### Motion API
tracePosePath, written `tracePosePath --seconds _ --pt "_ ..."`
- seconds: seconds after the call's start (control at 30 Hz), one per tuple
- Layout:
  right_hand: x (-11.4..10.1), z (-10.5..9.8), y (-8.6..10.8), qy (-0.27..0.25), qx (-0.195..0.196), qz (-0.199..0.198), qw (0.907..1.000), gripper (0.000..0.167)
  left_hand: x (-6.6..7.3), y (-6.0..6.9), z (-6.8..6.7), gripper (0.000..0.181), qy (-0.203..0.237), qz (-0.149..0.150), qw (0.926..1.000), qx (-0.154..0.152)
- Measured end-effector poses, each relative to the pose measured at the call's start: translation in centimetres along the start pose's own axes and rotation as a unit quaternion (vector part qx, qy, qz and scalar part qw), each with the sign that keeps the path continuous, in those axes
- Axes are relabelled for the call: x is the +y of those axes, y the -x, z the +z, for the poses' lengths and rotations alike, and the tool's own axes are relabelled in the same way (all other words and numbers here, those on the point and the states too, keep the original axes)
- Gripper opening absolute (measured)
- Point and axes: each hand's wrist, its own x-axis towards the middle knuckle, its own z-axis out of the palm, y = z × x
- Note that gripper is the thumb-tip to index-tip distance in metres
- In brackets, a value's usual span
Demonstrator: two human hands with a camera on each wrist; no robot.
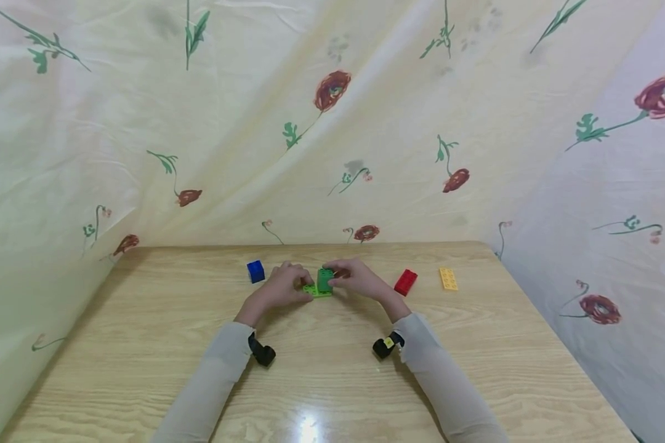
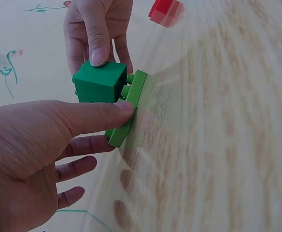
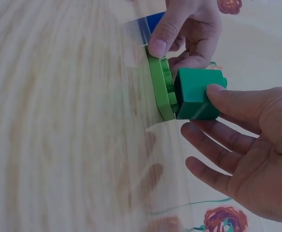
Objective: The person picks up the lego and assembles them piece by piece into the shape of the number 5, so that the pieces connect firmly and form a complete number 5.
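Pale sleeves [image 1: 199,394] come closest to us, running up from the lower edge of the head view over a wood-grained table [image 1: 327,357]. At the cuffs we see two black wrist devices [image 1: 263,354], the right one with a small yellow patch.

Farther in, the left hand [image 1: 282,287] pinches a light green plate [image 1: 324,295] between thumb and forefinger, the other fingers loose and spread. The right hand [image 1: 361,280] has its thumb on one face of a dark green block [image 1: 324,281] and fingers on the far side, gripping it. We find that block over the plate's studs, toward the plate's right end; whether it is fully seated we cannot tell. The plate lies low over the table, flat side down, between the two hands.

Just left of the left hand sits a blue block [image 1: 256,272], which that hand partly covers in the right wrist view. A red block [image 1: 406,282] lies near the right wrist, and a yellow plate [image 1: 448,279] farther right. In the left wrist view the left thumb hides part of the light green plate from us. Behind the table hangs a flowered cloth [image 1: 244,123]
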Motion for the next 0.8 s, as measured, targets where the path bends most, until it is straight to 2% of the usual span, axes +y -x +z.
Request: tracePosePath --seconds 0.27,0.8 --pt "-0.27 0.15 -0.02 -0.007 0.0 0.015 0.9999 0.041 0.03 0.06 0.01 0.016 0.003 0.0 1.0 -0.002" --pt "-0.24 0.22 -0.04 0.004 -0.001 0.009 0.9999 0.04 0.14 0.22 -0.1 0.021 0.007 0.0 1.0 -0.005"
